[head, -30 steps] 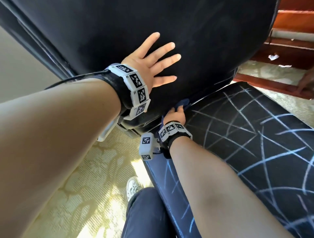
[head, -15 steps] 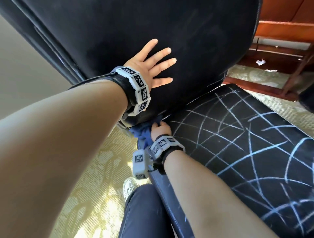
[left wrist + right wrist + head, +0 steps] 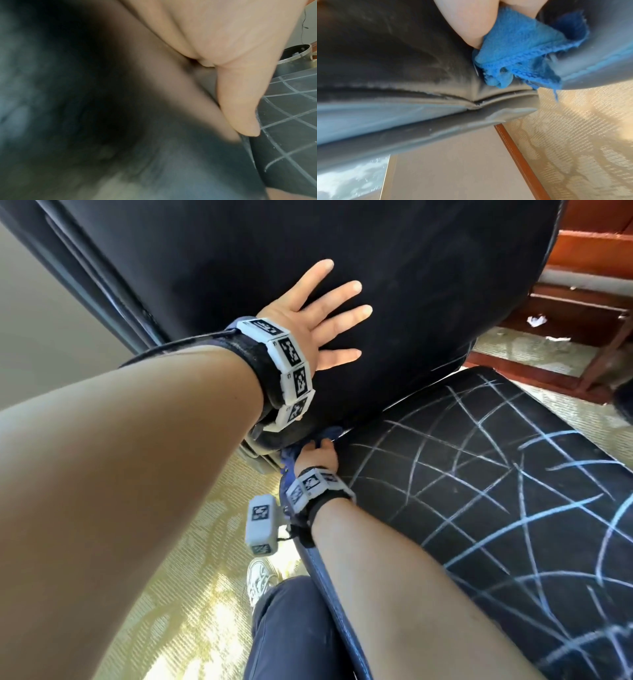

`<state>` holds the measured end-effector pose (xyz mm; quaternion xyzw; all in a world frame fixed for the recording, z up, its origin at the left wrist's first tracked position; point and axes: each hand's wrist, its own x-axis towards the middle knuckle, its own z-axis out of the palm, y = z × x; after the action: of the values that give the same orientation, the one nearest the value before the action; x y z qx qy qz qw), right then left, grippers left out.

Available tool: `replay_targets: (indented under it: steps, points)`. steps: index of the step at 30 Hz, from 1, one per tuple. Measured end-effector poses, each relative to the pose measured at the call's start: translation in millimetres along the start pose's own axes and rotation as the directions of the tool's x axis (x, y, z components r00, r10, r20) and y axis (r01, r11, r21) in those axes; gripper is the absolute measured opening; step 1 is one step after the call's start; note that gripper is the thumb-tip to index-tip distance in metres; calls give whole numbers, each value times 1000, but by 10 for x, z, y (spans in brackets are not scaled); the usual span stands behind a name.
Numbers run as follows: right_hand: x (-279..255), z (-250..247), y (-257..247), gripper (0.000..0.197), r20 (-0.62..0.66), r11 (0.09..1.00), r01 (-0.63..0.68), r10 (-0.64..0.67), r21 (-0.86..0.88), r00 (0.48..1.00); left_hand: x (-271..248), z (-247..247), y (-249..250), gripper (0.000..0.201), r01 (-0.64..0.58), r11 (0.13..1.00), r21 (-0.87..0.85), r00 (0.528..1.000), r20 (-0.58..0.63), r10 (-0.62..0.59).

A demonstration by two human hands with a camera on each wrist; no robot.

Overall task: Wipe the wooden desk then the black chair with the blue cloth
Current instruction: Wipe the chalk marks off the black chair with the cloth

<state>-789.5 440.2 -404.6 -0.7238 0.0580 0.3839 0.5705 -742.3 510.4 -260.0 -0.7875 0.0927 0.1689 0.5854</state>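
Right hand's fingers [image 3: 322,445] hidden behind blue cloth [image 3: 291,455]; left wrist view largely blurred.

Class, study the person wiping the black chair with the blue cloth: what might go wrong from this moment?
1. The frayed blue terry cloth, bunched in the right hand at the crease between backrest and seat, may snag there.
2. The flat left hand pressing the black padded backrest might tip the chair.
3. Pale crossing lines on the black seat may stay unwiped.

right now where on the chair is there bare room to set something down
The chalk-marked seat is bare from the right hand out to its far edge. Crowded: the seat-back crease, holding the blue cloth, and the backrest under the left hand.
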Motion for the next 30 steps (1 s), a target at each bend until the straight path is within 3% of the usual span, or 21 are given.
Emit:
replay_targets:
  steps: [3, 6, 12, 17, 24, 30]
  points:
    - [2, 153, 93, 41, 82, 998, 15, -10, -59, 997, -28, -49, -5, 101, -12, 1000, -2, 1000, 2, 12]
    - [14, -6, 129, 37, 36, 986, 36, -31, -160, 999, -84, -100, -8, 92, -14, 999, -46, 1000, -11, 14]
    - [36, -1121, -59, 42, -123, 989, 27, -45, -143, 991, -98, -618, 156, 95, 58, 961, -269, 996, 77, -39]
    - [148, -2008, -84, 44, -257, 995, 96, -84, 33, 963, 354, -1287, 267, 88, 113, 932, -344, 993, 26, -111]
    - [719, -2843, -281, 43, -399, 972, 155, -74, 174, 914, 1044, -1671, 112, 90, 106, 981, -160, 994, -14, -110]
    - [1362, -2577, -649, 42, -370, 937, 327, -263, 121, 891, 1282, -1453, 61, 98, 89, 991, -97, 996, -16, -90]
